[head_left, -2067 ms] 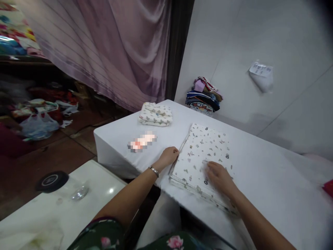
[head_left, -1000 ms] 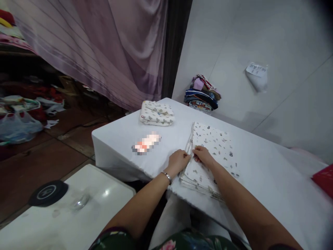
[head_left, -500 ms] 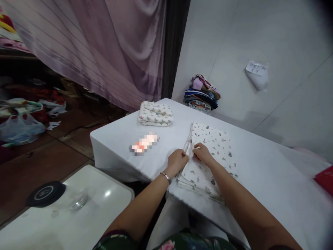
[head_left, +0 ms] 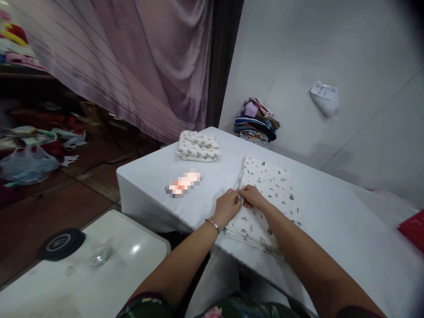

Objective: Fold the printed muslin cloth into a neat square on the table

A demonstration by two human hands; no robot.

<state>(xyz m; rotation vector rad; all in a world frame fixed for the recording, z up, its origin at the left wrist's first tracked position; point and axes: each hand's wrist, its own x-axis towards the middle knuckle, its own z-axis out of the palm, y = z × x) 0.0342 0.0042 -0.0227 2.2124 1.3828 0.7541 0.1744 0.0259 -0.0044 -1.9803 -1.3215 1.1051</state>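
A white cloth [head_left: 273, 183] with a small scattered print lies folded in layers on the white-covered table [head_left: 334, 212]. My left hand [head_left: 228, 205], with a bracelet at the wrist, is closed on the cloth's left edge. Right beside it my right hand [head_left: 253, 196] pinches the same edge, its fingertips close to the left hand's. The fingertips partly hide the bit of edge between them. Farther back on the table sits a second printed cloth [head_left: 198, 146], folded into a compact bundle.
A pixelated object [head_left: 183, 183] lies left of my hands. Folded clothes [head_left: 255, 121] are stacked by the wall. At lower left a white stand [head_left: 132, 265] carries a dark round lid [head_left: 62, 244] and a small glass item [head_left: 100, 256]. A red object [head_left: 412, 232] is at the right edge.
My right hand has moved left and slightly down along the cloth, closing the gap to my left hand. The left hand has barely shifted. The view has tilted slightly.
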